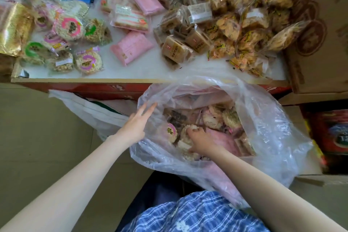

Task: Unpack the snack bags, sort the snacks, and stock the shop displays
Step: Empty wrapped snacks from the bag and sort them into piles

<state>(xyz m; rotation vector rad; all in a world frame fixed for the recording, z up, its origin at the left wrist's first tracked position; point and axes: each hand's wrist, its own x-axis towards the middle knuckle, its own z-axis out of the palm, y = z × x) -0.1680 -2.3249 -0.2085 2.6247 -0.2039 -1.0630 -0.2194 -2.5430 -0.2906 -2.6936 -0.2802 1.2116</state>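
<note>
Sorting is judged partly done: pink packets (131,47) and brown blocks (178,49) are grouped on the table (131,73). Below it, the clear bag (263,118) is steadied by the straight-fingered left hand (135,124); a puffed-rice cake (190,132) inside is gripped by the right hand (203,142).

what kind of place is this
Probably a small shop or its stockroom. Sorted piles of wrapped snacks cover the white counter, printed cardboard cartons stand beside it, and a clear bulk bag of mixed snacks is being unpacked.
</note>
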